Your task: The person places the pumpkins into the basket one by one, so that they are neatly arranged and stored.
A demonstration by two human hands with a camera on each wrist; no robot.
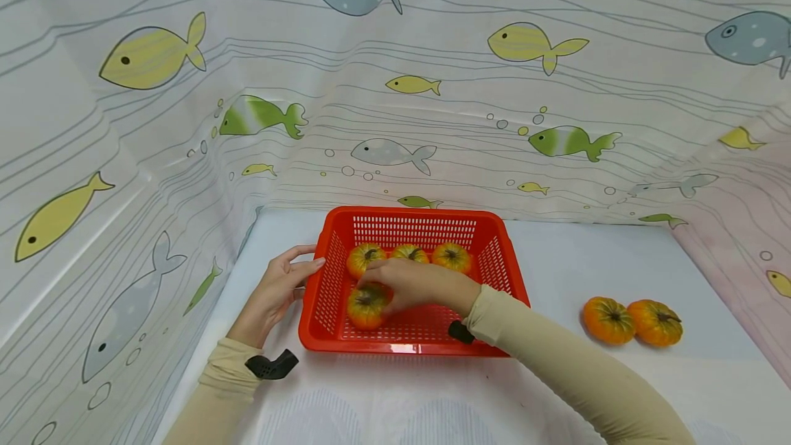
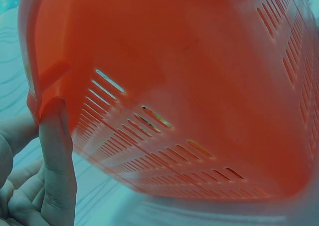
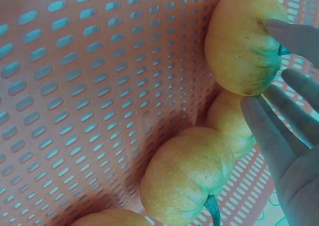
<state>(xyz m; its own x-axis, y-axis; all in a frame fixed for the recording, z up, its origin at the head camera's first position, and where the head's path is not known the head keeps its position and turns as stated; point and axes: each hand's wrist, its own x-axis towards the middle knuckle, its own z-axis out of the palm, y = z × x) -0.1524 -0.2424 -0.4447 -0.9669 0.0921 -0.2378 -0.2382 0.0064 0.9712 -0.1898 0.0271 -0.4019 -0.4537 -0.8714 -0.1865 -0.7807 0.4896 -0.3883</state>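
A red plastic basket (image 1: pixel 413 348) with slotted walls stands on the table in front of me. At its left end, my left hand (image 1: pixel 278 287) pinches the rim; the left wrist view shows the fingers against the red edge. Inside the basket, my right hand (image 1: pixel 410 286) holds a small orange pumpkin (image 1: pixel 366 312) near the front left, thumb and fingertips around its stem side. That pumpkin (image 3: pixel 237 41) shows at the top in the right wrist view. Behind it sit three more pumpkins (image 1: pixel 452 257) in a row along the back wall, partly hidden by the hand.
Two more orange pumpkins (image 1: pixel 608 320) lie side by side on the white table (image 1: pixel 550 259), right of the basket. A fish-printed curtain (image 1: pixel 395 115) hangs behind and on both sides. My right forearm (image 1: pixel 556 356) crosses over the basket's front right corner.
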